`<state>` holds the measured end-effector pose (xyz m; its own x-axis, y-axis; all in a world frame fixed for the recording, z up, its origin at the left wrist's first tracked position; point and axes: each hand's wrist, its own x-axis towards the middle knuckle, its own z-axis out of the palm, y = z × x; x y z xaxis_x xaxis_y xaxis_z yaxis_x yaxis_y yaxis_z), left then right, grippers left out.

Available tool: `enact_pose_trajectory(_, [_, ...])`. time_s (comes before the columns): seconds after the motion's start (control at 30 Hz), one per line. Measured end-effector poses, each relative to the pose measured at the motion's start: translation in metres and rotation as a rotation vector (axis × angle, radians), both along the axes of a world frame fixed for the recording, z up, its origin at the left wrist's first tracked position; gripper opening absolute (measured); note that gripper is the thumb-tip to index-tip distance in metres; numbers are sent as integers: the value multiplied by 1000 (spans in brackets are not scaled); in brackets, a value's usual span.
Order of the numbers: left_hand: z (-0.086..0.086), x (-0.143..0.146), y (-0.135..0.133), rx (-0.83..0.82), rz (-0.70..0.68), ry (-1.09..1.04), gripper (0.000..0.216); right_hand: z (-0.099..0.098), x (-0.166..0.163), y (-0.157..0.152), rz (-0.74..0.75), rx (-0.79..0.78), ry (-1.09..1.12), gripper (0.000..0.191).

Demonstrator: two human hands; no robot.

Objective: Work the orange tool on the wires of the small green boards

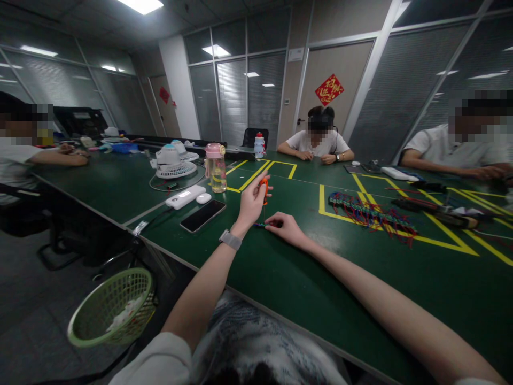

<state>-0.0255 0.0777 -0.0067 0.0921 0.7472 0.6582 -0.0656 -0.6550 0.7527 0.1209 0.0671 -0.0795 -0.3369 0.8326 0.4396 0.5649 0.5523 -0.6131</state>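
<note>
My left hand (252,203) is raised a little above the green table (280,278) and pinches a small orange tool (264,190) between thumb and fingers. A grey watch sits on that wrist. My right hand (285,227) rests on the table just to the right, its fingertips pressed down on a thin multicoloured cord (261,225). A pile of red, blue and green cords (371,214) lies further right inside yellow tape lines.
A black phone (202,215), a white power bank (185,196), a white desk fan (173,163) and a pink-capped bottle (217,167) stand to the left. Three other people sit around the table. A green basket (114,310) stands on the floor at lower left.
</note>
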Motion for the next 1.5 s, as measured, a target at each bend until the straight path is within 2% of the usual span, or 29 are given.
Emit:
enact_pose_trajectory(0.17, [3,-3,-3,133,192,112,32,1,0,-1,-11,-8,5,16])
enact_pose_trajectory(0.23, [4,-5,-3,154,226,144,31,2,-1,-2,-13,-12,7,16])
enact_pose_trajectory(0.3, [4,-5,-2,115,155,109,31,3,-1,-2,-8,-14,8,15])
enact_pose_trajectory(0.4, [3,-3,1,13,-31,-20,36,3,-1,-2,0,-8,6,16])
enact_pose_trajectory(0.5, [2,-1,3,-50,-68,-84,37,2,0,-2,-6,-4,1,15])
enact_pose_trajectory(0.6, [3,-2,2,-38,20,-63,36,2,0,-2,-4,-7,-1,14])
enact_pose_trajectory(0.73, [5,-5,-1,86,213,32,26,3,0,-2,2,1,-4,15])
enact_pose_trajectory(0.8, [6,-7,0,119,251,51,23,3,0,-2,3,4,-2,15])
enact_pose_trajectory(0.87, [5,-7,1,95,184,22,27,2,0,-2,3,3,2,14])
enact_pose_trajectory(1.0, [2,-3,5,-40,-51,-109,36,1,-1,-1,0,1,7,15])
enact_pose_trajectory(1.07, [2,-1,4,-69,-63,-122,37,1,0,-1,-5,3,3,14])
enact_pose_trajectory(1.3, [5,-6,0,133,274,48,24,3,-1,-3,1,-3,8,14])
enact_pose_trajectory(1.37, [5,-7,1,122,248,50,25,4,-1,-3,-2,-4,7,14])
enact_pose_trajectory(1.5, [3,-4,3,-1,13,-73,34,3,-1,-2,-4,-4,7,14])
